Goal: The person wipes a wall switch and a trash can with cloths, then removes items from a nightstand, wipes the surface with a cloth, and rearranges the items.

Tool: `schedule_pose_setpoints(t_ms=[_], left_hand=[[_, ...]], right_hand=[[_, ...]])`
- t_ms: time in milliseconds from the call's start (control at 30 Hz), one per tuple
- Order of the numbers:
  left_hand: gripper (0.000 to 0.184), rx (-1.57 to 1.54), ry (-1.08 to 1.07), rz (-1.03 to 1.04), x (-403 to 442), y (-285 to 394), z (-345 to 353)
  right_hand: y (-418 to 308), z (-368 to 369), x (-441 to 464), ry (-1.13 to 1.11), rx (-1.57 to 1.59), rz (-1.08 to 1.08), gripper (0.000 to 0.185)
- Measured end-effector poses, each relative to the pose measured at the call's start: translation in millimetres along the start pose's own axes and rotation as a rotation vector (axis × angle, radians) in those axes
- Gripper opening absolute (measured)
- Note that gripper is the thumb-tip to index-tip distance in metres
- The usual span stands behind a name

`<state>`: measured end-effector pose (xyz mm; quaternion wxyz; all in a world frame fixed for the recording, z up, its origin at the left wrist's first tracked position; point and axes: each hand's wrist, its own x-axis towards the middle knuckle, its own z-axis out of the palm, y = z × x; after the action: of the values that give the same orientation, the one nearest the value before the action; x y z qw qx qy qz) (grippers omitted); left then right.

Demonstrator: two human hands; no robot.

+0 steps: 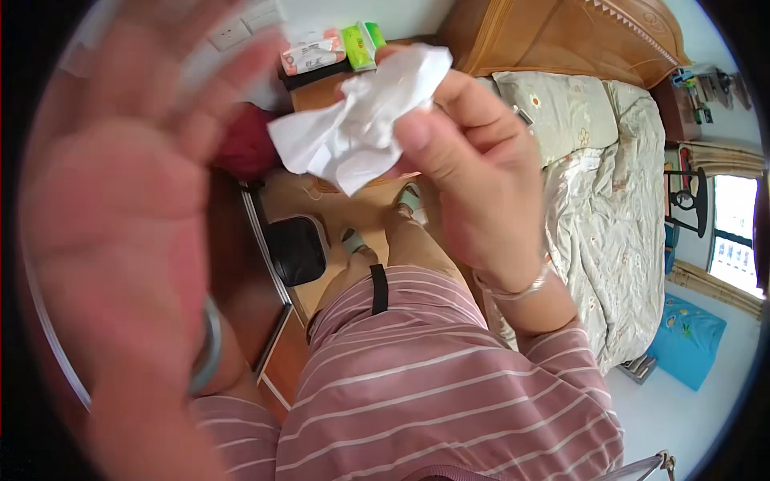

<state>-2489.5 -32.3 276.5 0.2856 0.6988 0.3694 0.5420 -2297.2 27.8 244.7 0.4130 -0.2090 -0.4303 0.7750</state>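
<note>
A crumpled white tissue (361, 120) is pinched between the thumb and fingers of my right hand (489, 176), raised in front of my chest. Its edges stick out to the left and upper right. My left hand (120, 208) is large and blurred at the left, close to the camera, palm showing and fingers spread, with nothing in it. A gap separates it from the tissue. A bracelet circles my right wrist, and a grey band is on my left one.
A bed (601, 232) with rumpled patterned bedding fills the right side. Tissue packs (314, 54) lie on a wooden cabinet at the top. A black bin (297, 250) stands on the floor near my feet. A dark red item (245, 144) is behind my left hand.
</note>
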Motion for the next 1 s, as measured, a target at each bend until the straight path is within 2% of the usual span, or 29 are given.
schedule_pose_setpoints(t_ms=[100, 167, 233, 300, 467, 600, 633, 667, 767, 867, 933, 1000], left_hand=[[0.072, -0.456, 0.217, -0.274, -19, -50, 46], [0.076, -0.691, 0.366, -0.52, -37, -74, 85], [0.058, -0.83, 0.519, -0.701, -52, -91, 116], [0.045, -0.949, 0.698, -0.829, -57, -111, 127], [0.044, -0.966, 0.831, -1.195, -113, -185, 148], [0.045, -1.025, 0.788, -1.44, -151, -245, 189], [0.046, -0.991, 0.822, -1.486, -152, -261, 203], [0.047, -0.956, 0.854, -1.534, -151, -277, 221], [0.05, -0.851, 0.989, -1.639, -149, -327, 265], [0.048, -0.79, 1.167, -1.623, -149, -374, 283], [0.039, -0.775, 1.279, -1.606, -148, -393, 288], [0.056, -0.786, 1.313, -1.648, -154, -405, 293]], right_hand=[[37, -9, 0, 0.167, -0.196, -0.153, 0.024], [61, -39, 0, 0.037, -0.814, -0.189, 0.021], [86, -61, -2, -0.048, -1.009, -0.119, 0.027], [106, -80, 3, -0.131, -1.061, -0.192, 0.029], [154, -162, 13, -0.28, -1.134, -0.197, 0.027], [212, -284, 21, -0.13, -1.418, 0.248, 0.02], [219, -309, 30, -0.144, -1.425, 0.453, 0.024], [231, -333, 33, -0.019, -1.429, 0.292, 0.029], [280, -398, 44, 0.344, -1.337, 0.462, 0.034], [289, -410, 65, 0.505, -1.349, 0.338, 0.037], [290, -411, 73, 0.396, -1.355, 0.359, 0.038], [286, -411, 81, 0.277, -1.36, 0.44, 0.042]])
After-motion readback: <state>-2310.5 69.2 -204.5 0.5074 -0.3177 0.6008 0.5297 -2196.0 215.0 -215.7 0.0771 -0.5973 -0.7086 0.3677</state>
